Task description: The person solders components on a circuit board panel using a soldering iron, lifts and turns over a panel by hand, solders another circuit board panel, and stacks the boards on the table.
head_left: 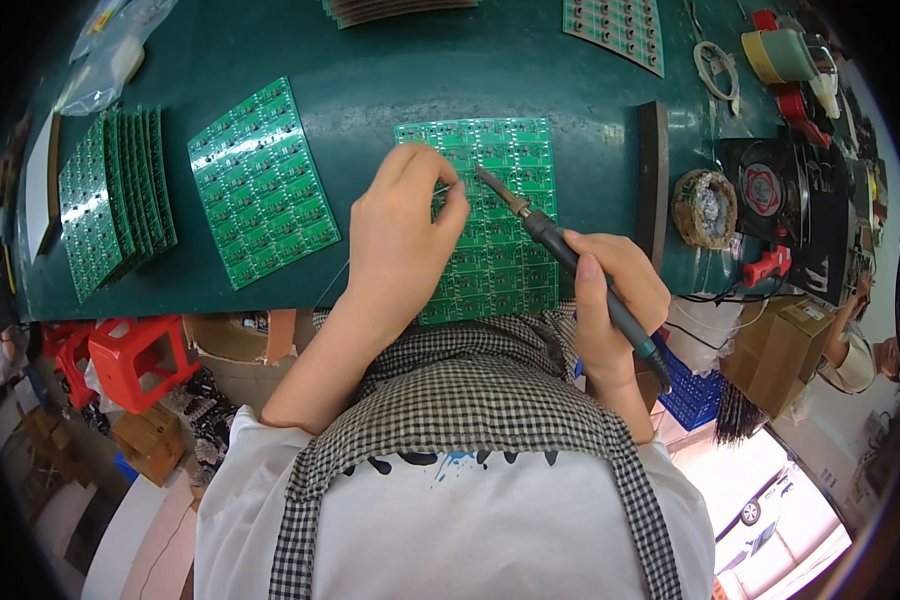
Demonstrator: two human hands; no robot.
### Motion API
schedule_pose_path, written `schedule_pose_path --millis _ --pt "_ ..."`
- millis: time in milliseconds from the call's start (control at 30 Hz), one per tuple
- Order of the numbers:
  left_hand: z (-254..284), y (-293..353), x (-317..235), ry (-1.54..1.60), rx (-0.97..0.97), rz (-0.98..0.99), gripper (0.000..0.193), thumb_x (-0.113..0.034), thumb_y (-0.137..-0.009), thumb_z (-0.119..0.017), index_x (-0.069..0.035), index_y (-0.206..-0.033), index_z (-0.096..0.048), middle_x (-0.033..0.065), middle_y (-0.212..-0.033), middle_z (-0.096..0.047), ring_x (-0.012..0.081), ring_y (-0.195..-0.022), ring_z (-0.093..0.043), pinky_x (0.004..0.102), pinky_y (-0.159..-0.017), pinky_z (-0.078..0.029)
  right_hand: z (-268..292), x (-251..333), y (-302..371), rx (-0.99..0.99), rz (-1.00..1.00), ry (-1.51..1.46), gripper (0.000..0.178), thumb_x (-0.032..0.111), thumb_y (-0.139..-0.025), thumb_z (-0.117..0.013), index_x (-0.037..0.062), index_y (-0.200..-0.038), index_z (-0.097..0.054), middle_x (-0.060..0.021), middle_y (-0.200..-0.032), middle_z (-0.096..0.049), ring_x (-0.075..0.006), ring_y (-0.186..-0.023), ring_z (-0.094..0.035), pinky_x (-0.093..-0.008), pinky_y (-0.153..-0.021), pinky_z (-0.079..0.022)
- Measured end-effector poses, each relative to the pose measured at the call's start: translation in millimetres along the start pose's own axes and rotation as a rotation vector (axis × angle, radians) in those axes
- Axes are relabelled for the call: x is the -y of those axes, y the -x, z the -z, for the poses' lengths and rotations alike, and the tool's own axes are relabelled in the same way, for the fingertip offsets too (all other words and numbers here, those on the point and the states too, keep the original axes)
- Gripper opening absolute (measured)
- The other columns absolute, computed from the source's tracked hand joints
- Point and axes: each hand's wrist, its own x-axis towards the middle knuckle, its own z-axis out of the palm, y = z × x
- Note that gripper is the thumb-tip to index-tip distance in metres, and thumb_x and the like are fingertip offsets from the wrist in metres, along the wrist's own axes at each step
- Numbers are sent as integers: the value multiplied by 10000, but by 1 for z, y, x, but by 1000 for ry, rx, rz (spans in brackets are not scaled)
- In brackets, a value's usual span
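A green panel of small circuit boards (500,275) lies in front of me at the table's near edge. My right hand (618,295) is closed round the dark handle of a soldering iron (548,236), whose tip points at the panel's upper middle. Over the panel's left side, my left hand (402,220) is closed, thumb and forefinger pinched close to the iron's tip. A thin solder wire (334,284) trails beside the left wrist; its end at the fingertips is too small to make out.
Left of me lie another green panel (265,185) and a leaning stack of panels (120,200). More boards (615,30) sit at the far edge. A dark bar (652,185), a round tub (705,208) and a black fan (765,190) stand on the right.
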Motion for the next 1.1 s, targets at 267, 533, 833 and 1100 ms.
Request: schedule_pose_path --millis 267,533,833,1100 --pt "-11 5 4 -37 -55 -36 95 -5 -785 -622 5 -858 -561 119 -914 -603 302 -697 -630 375 -587 -510 -1 1 1 44 -13 -21 123 -2 -797 -622 -38 -906 -666 -149 -808 -662 -237 -696 -649 -297 -621 -517" --pt "-5 8 8 -5 -36 -68 100 -33 -785 -647 -7 -850 -576 90 -951 -614 285 -734 -631 364 -621 -510 1 6 9 29 -30 -29 119 -9 -773 -618 -43 -877 -666 -148 -769 -657 -237 -659 -646 -301 -600 -517" --pt "-5 25 -1 10 -11 -25 141 14 -763 -636 -4 -868 -543 112 -924 -606 298 -743 -618 373 -623 -506 10 11 15 55 -34 -28 129 2 -776 -612 -50 -881 -666 -148 -769 -657 -234 -658 -645 -296 -595 -518" --pt "-8 25 2 -24 -38 -57 95 3 -771 -648 -1 -855 -604 113 -935 -616 280 -766 -634 363 -646 -519 5 9 18 37 -11 -33 138 0 -759 -626 -44 -882 -670 -146 -756 -655 -235 -637 -642 -294 -577 -512"
